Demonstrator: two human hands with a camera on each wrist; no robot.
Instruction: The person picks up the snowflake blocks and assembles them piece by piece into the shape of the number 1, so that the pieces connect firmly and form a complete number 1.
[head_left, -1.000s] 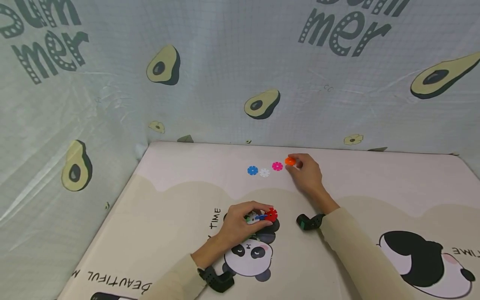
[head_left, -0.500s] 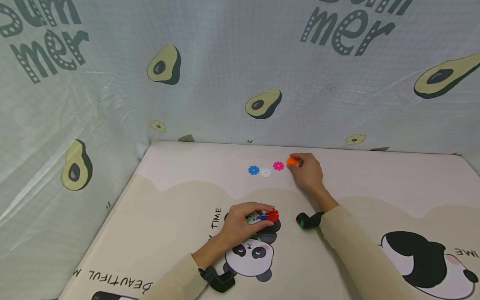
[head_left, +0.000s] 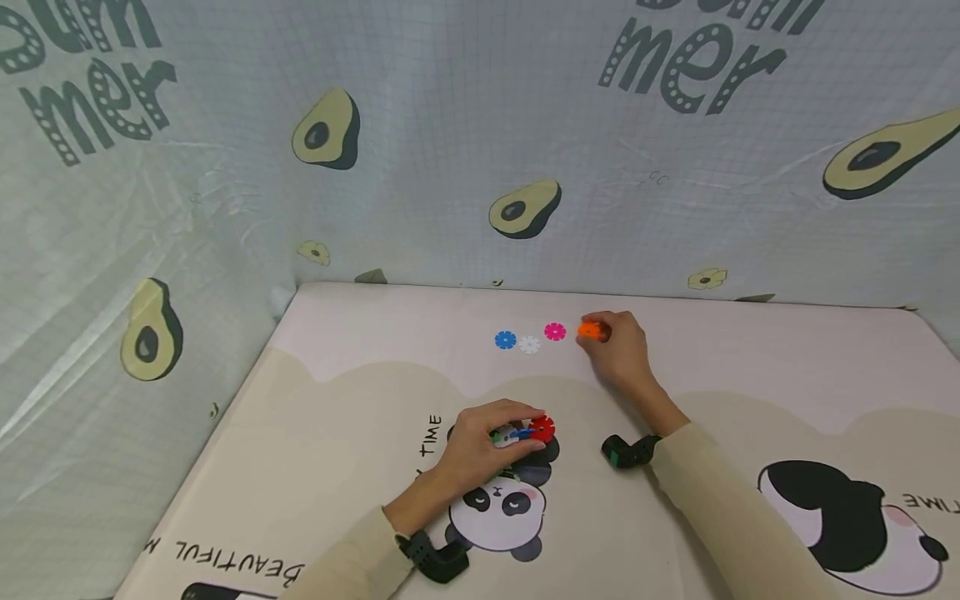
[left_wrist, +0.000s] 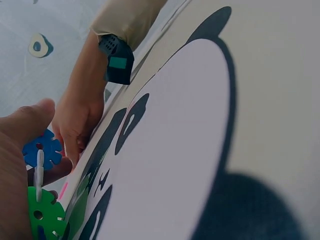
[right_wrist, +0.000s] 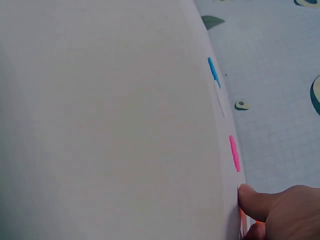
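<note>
My left hand point(head_left: 480, 442) grips a joined cluster of notched plastic snowflake discs over the printed panda. A red disc point(head_left: 542, 428) sticks out past its fingertips. In the left wrist view, a blue disc point(left_wrist: 49, 156), a white disc point(left_wrist: 40, 175) seen edge-on and a green disc point(left_wrist: 46, 210) belong to that cluster. Farther back, my right hand point(head_left: 622, 354) pinches an orange snowflake disc point(head_left: 591, 331) between thumb and fingers, partly covering it. Just left of it lies a pink disc point(head_left: 555, 332), then a white loose disc point(head_left: 529, 344) and a blue loose disc point(head_left: 506, 340).
The table point(head_left: 360, 333) wears a printed cover with pandas and lettering. Behind it and on the left hangs a pale curtain point(head_left: 420, 150) with avocado prints, meeting the table's back edge. Each wrist bears a black camera point(head_left: 630, 451).
My right hand has drawn back slightly toward me and to the right with the orange disc, widening its distance from the pink one. The left hand stays in place.
</note>
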